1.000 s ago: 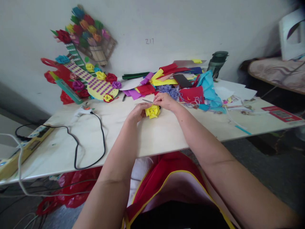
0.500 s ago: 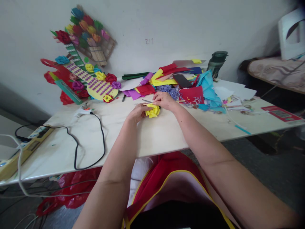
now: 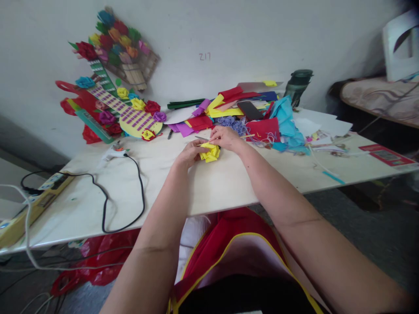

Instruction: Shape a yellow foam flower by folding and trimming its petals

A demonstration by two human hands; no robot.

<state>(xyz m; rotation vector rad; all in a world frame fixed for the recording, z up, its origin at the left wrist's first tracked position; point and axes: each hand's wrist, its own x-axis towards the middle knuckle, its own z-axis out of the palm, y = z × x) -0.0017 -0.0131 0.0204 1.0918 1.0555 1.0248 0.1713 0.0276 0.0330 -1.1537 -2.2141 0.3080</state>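
Note:
A yellow crepe-paper flower (image 3: 210,152) with ruffled petals is held just above the white table. My left hand (image 3: 191,153) is closed on its left side, thumb across the petals. At the flower's upper edge, my right hand (image 3: 225,138) is closed in a pinch on a thin wooden stick (image 3: 248,136), whose end pokes out to the right behind the hand. The fingertips of both hands nearly meet, and the stick's middle is hidden by my right hand. Just beyond the fingers lies a pointed metal blade (image 3: 201,138), partly covered.
Coloured paper strips (image 3: 225,111), a phone (image 3: 250,110) and purple yarn (image 3: 231,124) are heaped behind my hands. A guitar-shaped board (image 3: 137,122) with paper flowers leans at the left. A glue gun (image 3: 115,150) trails its black cord across the table. A green bottle (image 3: 298,87) stands at the back right.
The stick's right end has tilted slightly upward. The yellow flower has shifted a touch toward me; both hands keep nearly the same place.

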